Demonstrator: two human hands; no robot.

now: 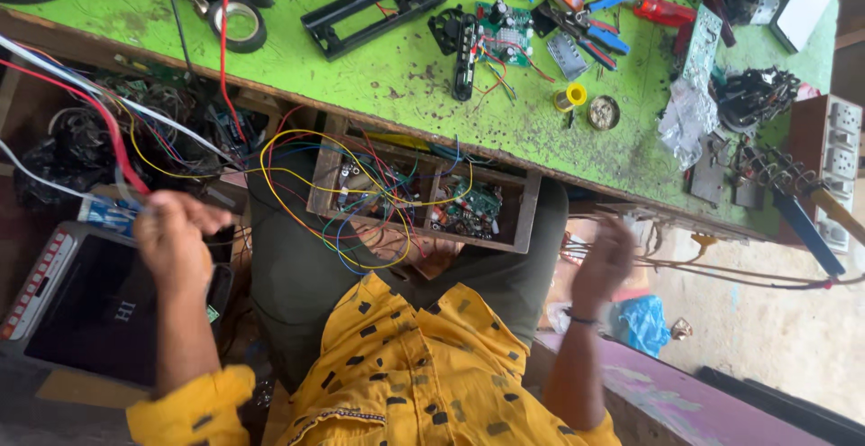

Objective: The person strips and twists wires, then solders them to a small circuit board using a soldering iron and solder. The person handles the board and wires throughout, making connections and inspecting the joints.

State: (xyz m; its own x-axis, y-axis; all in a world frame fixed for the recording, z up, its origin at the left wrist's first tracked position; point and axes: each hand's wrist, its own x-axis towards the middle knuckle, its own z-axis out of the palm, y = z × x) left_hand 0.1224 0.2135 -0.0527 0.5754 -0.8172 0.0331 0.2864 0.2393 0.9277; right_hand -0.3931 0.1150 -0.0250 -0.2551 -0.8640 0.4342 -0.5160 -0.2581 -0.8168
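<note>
Wires (117, 153), red and white, run from the clutter under the counter's near edge to the left hand (173, 234); its fingers look curled about the bundle, blurred. Right hand (604, 261) is raised off the counter's near edge beside loose wires, fingers half-open, holding nothing that I can make out. Wooden tray (527, 212) of boards sits on the lap. Judgement: draw the bundle gently, watching for snags on the yellow loops.

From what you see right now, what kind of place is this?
Most likely an electronics repair workshop. The green workbench holds a bare circuit board, pliers and a solder spool, and an open wooden drawer is full of loose wires.
</note>
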